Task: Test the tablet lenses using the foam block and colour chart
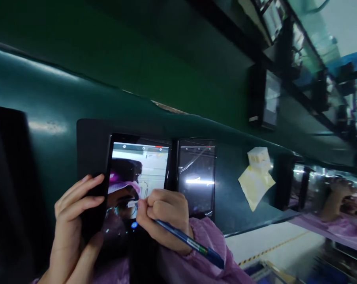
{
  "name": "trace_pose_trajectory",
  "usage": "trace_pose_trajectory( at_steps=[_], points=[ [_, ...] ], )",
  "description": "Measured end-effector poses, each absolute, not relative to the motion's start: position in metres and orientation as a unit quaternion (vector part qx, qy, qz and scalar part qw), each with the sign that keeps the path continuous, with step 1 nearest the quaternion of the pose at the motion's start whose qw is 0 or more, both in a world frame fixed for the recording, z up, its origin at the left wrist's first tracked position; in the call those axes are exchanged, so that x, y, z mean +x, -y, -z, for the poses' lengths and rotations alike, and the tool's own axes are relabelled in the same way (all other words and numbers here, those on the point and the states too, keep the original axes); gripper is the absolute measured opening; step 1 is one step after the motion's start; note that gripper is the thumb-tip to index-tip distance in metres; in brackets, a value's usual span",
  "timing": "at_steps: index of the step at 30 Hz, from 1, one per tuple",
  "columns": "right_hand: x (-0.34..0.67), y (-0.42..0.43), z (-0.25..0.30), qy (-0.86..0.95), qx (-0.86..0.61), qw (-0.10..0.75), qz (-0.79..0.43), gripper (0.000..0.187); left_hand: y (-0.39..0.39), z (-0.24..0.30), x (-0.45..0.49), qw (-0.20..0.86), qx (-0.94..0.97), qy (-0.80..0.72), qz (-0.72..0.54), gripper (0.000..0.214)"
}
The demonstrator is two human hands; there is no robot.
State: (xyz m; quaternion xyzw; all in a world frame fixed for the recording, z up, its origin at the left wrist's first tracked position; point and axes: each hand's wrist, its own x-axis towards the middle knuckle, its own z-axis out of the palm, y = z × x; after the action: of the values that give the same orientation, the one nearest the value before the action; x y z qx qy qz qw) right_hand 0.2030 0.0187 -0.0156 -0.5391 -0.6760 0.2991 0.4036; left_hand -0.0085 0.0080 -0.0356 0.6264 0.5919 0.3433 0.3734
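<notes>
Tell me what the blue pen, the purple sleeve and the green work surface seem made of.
Blue pen: likely plastic, smooth with a slight sheen. Purple sleeve: probably woven cloth, fairly matt, bunched in soft folds. Green work surface: perhaps rubber or vinyl, semi-gloss, showing blurred light patches.

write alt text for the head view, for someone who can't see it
A person's right grip holds a blue pen over a lit tablet, while the left grip touches the tablet's left edge. A darker second tablet lies just right of it; farther right on the green bench are a yellow sheet and white box.
</notes>
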Motion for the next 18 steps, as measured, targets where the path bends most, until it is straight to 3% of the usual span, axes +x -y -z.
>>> trace_pose_trajectory(
  at_steps=[7,18],
  points=[
    [0.204,-0.022,0.015,0.685,-0.529,0.399,-0.304,0.040,-0.008,0.034,-0.010,0.395,0.640,-0.545,-0.370,0.053],
    [0.202,-0.023,0.016,0.673,-0.537,0.409,-0.304,0.042,-0.013,0.018,-0.001,0.413,0.626,-0.550,-0.367,0.048]
  ],
)
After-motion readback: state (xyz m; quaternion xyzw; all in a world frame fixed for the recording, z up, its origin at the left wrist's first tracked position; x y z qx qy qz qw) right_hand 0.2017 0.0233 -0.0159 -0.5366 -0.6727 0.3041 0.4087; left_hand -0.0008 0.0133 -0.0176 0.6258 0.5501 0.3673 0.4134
